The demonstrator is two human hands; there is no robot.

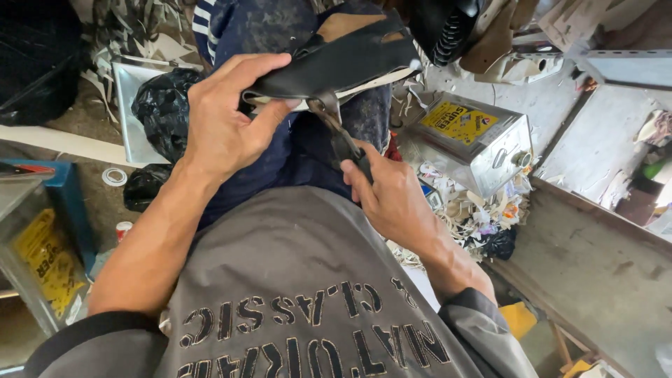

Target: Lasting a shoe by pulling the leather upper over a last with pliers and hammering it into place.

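Nearest, right hand closed in a fist round the dark handle of a cutting tool, either shears or a knife, hard to say; blade end angled up and away to the left, meeting the underside of the work. Just beyond, left hand pinching a black sole-shaped leather piece, thumb beneath, fingers curled over the top edge. Piece held over the lap, above blue trousers, long axis running left to right and tilted slightly upward to the right, broad face turned up. Likely light, pliant yet firm enough to keep its curve; pale edge strip visible along the lower side. Best gripped near the end close to the cut, as now, to stop flexing. Farther off, a silver metal can with yellow label among scraps on the floor; a black bag on the left.
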